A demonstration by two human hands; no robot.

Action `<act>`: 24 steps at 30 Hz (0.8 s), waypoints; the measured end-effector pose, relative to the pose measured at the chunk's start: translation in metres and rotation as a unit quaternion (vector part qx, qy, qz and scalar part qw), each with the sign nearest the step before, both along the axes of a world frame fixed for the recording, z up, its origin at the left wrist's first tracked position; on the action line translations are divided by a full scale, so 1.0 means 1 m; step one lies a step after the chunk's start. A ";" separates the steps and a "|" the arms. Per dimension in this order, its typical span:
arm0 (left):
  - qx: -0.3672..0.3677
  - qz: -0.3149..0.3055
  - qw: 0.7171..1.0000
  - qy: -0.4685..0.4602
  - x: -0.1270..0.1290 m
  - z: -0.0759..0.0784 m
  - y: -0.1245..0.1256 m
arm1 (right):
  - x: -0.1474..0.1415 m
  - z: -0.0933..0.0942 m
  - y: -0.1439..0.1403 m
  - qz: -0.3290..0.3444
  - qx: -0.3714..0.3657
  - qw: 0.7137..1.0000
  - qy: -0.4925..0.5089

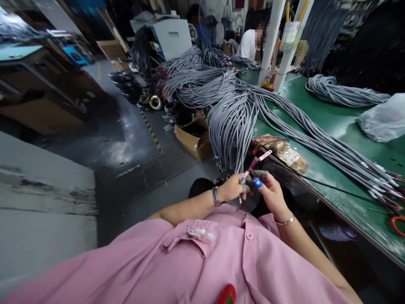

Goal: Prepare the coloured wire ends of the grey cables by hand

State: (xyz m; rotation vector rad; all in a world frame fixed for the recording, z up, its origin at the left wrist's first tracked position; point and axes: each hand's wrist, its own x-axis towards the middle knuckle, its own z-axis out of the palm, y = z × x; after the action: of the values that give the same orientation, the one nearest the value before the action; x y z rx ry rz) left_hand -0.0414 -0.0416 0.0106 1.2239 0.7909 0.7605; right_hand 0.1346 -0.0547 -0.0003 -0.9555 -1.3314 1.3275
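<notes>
My left hand point(232, 188) and my right hand point(271, 193) meet over my lap, just off the edge of the green workbench point(332, 122). Both pinch the stripped end of a grey cable point(244, 177), whose thin coloured wires hang below my fingers. My right fingertips wear dark and blue finger cots. A small pink-tagged piece point(264, 156) sticks up just above my hands. A large bundle of grey cables point(234, 118) drapes over the bench edge right behind my hands.
Long grey cable bundles point(332, 147) run across the bench to the right. A brown packet point(284, 153), a plastic bag point(384, 118), red-handled scissors point(398, 224) lie there. A cardboard box point(194, 137) stands on the floor. Another person point(251, 42) sits far back.
</notes>
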 end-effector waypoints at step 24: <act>-0.014 -0.006 0.999 -0.050 -0.038 0.006 -0.007 | -0.003 -0.064 0.011 -0.054 0.019 0.974 -0.221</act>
State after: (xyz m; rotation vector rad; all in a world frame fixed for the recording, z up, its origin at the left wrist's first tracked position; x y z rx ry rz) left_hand -0.0792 -0.0484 0.0164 1.1556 0.7086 0.7921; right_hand 0.1317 -0.0433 -0.0642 -1.3306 -1.6034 1.0347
